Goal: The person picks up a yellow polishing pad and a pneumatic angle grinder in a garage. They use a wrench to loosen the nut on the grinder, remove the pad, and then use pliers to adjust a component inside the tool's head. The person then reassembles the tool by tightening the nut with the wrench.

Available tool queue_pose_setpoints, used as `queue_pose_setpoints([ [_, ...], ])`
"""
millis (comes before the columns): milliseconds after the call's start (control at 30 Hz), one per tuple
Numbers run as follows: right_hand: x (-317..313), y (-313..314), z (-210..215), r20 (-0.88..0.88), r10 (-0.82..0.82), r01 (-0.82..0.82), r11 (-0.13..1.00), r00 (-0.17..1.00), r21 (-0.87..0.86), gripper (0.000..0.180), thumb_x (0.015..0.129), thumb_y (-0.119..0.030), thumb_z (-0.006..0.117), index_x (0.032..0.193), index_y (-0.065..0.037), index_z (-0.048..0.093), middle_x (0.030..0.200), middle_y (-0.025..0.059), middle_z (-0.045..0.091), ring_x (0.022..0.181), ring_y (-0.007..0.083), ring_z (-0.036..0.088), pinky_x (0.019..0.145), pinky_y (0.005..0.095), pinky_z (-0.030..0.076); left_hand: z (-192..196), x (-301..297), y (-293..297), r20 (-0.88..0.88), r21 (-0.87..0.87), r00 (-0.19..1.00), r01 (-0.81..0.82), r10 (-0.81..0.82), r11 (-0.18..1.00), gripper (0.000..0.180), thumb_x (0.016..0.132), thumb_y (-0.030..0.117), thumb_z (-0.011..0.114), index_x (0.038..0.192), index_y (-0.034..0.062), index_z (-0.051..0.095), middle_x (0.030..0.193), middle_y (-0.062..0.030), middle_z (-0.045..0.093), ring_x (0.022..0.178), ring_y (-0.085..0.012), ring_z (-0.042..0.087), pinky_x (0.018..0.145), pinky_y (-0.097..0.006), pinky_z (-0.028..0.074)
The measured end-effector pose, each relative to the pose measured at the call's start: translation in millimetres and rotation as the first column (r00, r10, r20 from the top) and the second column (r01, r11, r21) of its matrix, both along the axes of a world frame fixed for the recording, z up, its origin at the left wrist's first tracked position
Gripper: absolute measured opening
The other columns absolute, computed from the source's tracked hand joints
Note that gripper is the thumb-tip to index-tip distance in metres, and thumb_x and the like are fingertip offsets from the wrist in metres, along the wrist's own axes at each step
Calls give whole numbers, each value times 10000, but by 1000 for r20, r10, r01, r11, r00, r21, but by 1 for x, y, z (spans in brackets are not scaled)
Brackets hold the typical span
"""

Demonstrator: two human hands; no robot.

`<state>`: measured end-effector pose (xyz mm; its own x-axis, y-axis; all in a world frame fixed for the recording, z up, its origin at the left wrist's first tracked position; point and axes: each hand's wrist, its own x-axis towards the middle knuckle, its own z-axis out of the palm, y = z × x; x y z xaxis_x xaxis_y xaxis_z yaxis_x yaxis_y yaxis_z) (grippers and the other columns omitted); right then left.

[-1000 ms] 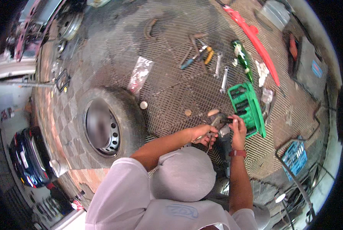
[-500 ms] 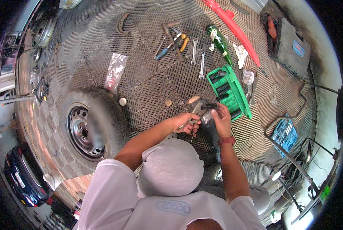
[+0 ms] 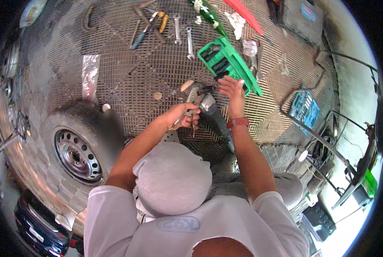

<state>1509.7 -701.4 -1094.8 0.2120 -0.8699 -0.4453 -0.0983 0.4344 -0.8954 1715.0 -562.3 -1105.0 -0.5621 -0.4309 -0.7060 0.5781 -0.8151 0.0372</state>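
My left hand (image 3: 184, 115) is closed round the handles of metal locking pliers (image 3: 193, 95). Their jaws point away from me, with a short dark cylinder, apparently a socket, (image 3: 207, 89) at the jaws; whether they grip it I cannot tell. Beside and beneath them lies a dark power tool with a grey head, apparently an angle grinder (image 3: 217, 118). My right hand (image 3: 232, 88) holds nothing, its fingers stretched out. It hovers at the near end of a green plastic case (image 3: 239, 64), in which several black sockets (image 3: 220, 65) sit.
A wheel with a tyre (image 3: 78, 156) stands at left. Beyond my hands lie two combination spanners (image 3: 190, 43), blue-handled pliers (image 3: 138, 39), a green bottle (image 3: 209, 17) and a red long object (image 3: 245, 16). A bent metal frame (image 3: 305, 115) and a blue tool case (image 3: 303, 109) are at right.
My right hand has let go at the pliers and dark cylinder and opened toward the green case. My left hand keeps the pliers. The whole view has shifted.
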Motion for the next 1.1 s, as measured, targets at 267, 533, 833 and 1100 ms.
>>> queue_pose_setpoints([
  [267, -2, 3, 2, -19, -29, 29, 1000, 999, 3, 781, 1085, -650, 278, 1284, 10, 644, 1149, 152, 745, 969, 213, 697, 895, 363, 544, -2, 0, 0, -37, -15, 999, -18, 18, 1000, 251, 1041, 313, 532, 1066, 66, 566, 812, -35, 582, 742, -190, 619, 842, -431, 583],
  [533, -6, 27, 1, -165, 141, -155, 985, 976, -76, 384, 1068, -335, 594, 1280, -20, 654, 1160, 119, 722, 982, 172, 690, 878, 340, 554, 1, 1, -2, -60, 1, 998, -25, 25, 1000, 236, 1039, 302, 539, 1047, 69, 577, 815, -36, 590, 773, -203, 634, 843, -439, 587],
  [833, 23, 30, 16, -186, 196, -211, 975, 963, -67, 357, 898, -180, 817, 1196, -42, 679, 1001, 54, 736, 886, 130, 681, 807, 302, 552, 7, 2, -5, -29, 12, 999, -18, 18, 1000, 251, 1028, 301, 554, 1057, 60, 618, 845, -42, 644, 755, -196, 663, 806, -435, 600],
  [1100, 32, 35, 18, -221, 185, -209, 974, 957, -87, 285, 907, -183, 800, 1151, -65, 711, 993, 48, 743, 823, 124, 660, 773, 290, 536, 3, 3, -2, -26, -1, 1000, 1, -1, 1000, 259, 1053, 296, 514, 1059, 56, 613, 841, -53, 650, 796, -216, 673, 882, -462, 592],
])
